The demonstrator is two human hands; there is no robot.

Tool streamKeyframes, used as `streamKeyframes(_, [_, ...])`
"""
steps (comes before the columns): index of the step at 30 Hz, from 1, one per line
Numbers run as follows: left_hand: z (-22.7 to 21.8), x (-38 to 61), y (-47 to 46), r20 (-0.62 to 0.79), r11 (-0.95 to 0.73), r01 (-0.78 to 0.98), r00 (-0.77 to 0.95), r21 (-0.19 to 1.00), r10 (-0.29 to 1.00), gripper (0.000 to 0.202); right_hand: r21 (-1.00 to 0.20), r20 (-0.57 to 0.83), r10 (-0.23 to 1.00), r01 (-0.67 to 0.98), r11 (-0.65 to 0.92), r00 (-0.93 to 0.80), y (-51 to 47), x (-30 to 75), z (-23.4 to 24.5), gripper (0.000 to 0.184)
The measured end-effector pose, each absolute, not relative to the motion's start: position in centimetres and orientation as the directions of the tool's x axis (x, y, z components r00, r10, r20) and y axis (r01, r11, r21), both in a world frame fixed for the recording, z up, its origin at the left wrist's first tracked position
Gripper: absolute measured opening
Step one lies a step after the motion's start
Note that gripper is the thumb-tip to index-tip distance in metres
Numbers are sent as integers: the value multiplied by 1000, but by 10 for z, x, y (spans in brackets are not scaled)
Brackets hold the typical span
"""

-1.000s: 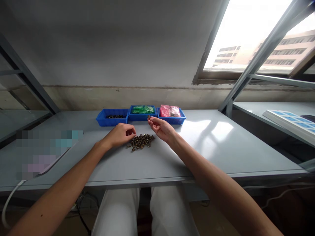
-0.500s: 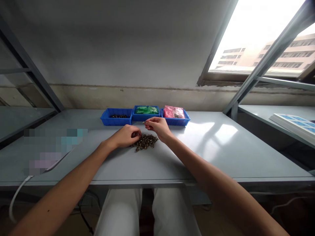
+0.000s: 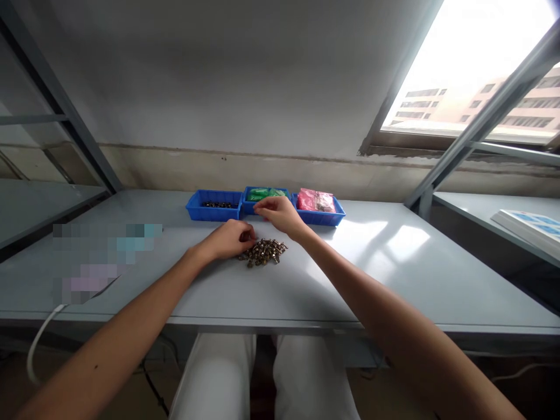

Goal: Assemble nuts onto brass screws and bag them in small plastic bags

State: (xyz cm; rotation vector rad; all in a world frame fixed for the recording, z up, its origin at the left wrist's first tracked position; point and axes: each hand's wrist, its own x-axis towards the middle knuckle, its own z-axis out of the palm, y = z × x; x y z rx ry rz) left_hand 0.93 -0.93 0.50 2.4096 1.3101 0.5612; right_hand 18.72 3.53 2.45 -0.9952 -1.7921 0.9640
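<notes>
Dozens of small brass-coloured metal parts (image 3: 263,252) lie heaped on the grey table (image 3: 394,274) in front of me. My left hand (image 3: 230,239) rests at the heap's left edge, fingers curled; whether they grip a part I cannot tell. My right hand (image 3: 279,213) hovers just beyond the heap, fingertips pinched together in front of the middle blue tray (image 3: 247,205), which holds green bags (image 3: 265,194).

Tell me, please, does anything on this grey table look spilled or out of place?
Only the heap of small brass-coloured metal parts: it lies loose on the grey table beside the left hand, not in the three blue plastic trays, which stand in a neat row.
</notes>
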Motion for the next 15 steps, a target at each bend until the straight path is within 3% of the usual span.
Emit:
streamKeyframes(6, [4, 10, -7, 221, -472, 747, 419, 468, 881, 13, -694, 438, 813, 430, 577, -385, 29, 216, 1, 13])
streamKeyframes(15, [7, 11, -8, 197, -417, 759, 369, 501, 908, 13, -715, 420, 837, 440, 543, -350, 26, 227, -14, 14])
